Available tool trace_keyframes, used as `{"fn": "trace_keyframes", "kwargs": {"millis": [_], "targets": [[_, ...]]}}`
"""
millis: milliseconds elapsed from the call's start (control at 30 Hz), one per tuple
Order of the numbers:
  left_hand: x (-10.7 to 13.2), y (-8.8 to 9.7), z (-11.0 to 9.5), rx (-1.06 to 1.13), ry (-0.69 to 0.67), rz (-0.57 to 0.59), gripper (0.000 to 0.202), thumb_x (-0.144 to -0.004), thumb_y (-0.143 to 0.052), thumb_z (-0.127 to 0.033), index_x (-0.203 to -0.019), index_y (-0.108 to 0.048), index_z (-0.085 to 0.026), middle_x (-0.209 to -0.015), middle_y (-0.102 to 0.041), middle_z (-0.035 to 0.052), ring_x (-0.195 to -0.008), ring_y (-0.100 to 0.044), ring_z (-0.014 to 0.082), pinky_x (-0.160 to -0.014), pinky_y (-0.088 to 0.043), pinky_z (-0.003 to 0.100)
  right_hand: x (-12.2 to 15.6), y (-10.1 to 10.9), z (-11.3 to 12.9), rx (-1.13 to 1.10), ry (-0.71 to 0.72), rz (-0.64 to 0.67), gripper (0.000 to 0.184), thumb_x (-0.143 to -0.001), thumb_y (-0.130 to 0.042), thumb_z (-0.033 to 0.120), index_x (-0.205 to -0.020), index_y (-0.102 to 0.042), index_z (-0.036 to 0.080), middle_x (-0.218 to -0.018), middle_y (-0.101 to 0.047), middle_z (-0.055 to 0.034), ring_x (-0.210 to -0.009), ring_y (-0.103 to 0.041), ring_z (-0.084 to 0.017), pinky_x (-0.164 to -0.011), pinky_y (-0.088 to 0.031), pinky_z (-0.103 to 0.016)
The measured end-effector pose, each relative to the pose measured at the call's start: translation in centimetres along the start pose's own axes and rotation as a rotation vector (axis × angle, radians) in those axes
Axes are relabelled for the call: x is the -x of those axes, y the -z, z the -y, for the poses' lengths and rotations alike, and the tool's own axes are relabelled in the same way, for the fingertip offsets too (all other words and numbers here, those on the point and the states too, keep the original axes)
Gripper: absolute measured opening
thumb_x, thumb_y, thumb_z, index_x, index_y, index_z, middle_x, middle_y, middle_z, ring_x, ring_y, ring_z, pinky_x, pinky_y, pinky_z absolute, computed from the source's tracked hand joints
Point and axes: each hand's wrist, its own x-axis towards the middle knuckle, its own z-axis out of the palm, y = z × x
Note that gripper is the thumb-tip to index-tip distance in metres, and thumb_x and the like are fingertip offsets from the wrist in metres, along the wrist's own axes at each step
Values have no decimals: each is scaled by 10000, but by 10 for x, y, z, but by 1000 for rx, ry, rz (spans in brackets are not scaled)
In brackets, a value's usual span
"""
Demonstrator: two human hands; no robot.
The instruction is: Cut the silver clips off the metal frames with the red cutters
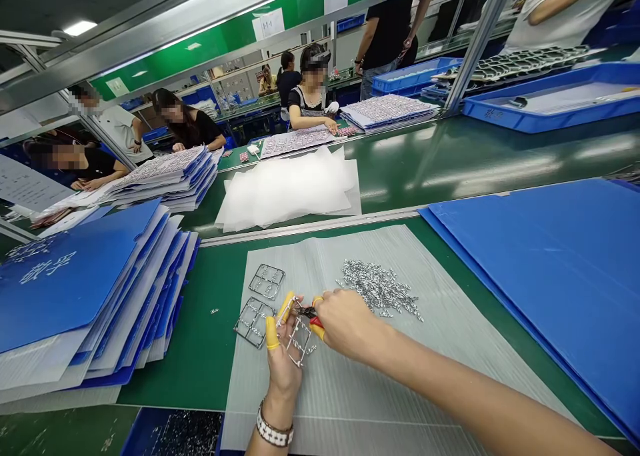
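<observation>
My left hand [284, 356], with yellow finger cots on its thumb and a finger, grips a silvery sprue frame [299, 341] that carries small parts. In my right hand [345, 319] is a pair of nippers [311, 315] with red handles, its dark jaws at the upper part of the frame. Whether the jaws are closed on it I cannot tell. Two more sprue frames, an upper one [267, 281] and a lower one [254, 323], lie flat to the left of my hands. Beyond my right hand spreads a pile of small silvery parts [377, 286].
A white foam sheet [400, 389] covers the bench under my hands. Stacked blue boards [75, 276] rise on the left; more blue sheets [550, 256] lie right. White sheets [290, 189] rest behind the metal rail. A dark-flecked blue bin [175, 433] sits below. Several people work opposite.
</observation>
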Motion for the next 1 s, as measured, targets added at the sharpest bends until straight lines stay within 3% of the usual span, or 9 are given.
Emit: {"fn": "trace_keyframes", "kwargs": {"millis": [100,300,700,1000], "targets": [[-4,2,-7,77,46,-20,599,-835,-401,-613,-1105,-664,-147,-1200,-625,140,-1073,-587,263,-991,-391,379,5,-5,-3,22,-15,-39,261,-828,-559,380,-826,-658,139,-765,-665,-115,-741,-643,-267,-635,-469,-340],[-8,2,-11,141,66,-30,603,-824,-408,-611,-1109,-657,-141,-1188,-630,147,-1035,-611,249,-969,-413,358,9,-14,0,-3,-42,31,264,-826,-548,373,-855,-654,133,-800,-670,-124,-753,-644,-269,-627,-459,-336],[-2,0,-1,12,-9,-57,602,-825,-407,-629,-1063,-677,-146,-1235,-601,142,-1108,-567,278,-1000,-385,392,6,-17,5,41,-28,36,243,-813,-590,350,-840,-658,118,-781,-660,-126,-712,-639,-275,-601,-468,-361],[1,-2,-4,-30,-43,-60,592,-817,-411,-636,-1028,-689,-157,-1228,-603,136,-1115,-560,279,-994,-392,389,6,-10,5,9,55,92,177,-847,-558,261,-855,-663,118,-780,-677,-117,-712,-650,-233,-568,-456,-297]]}}
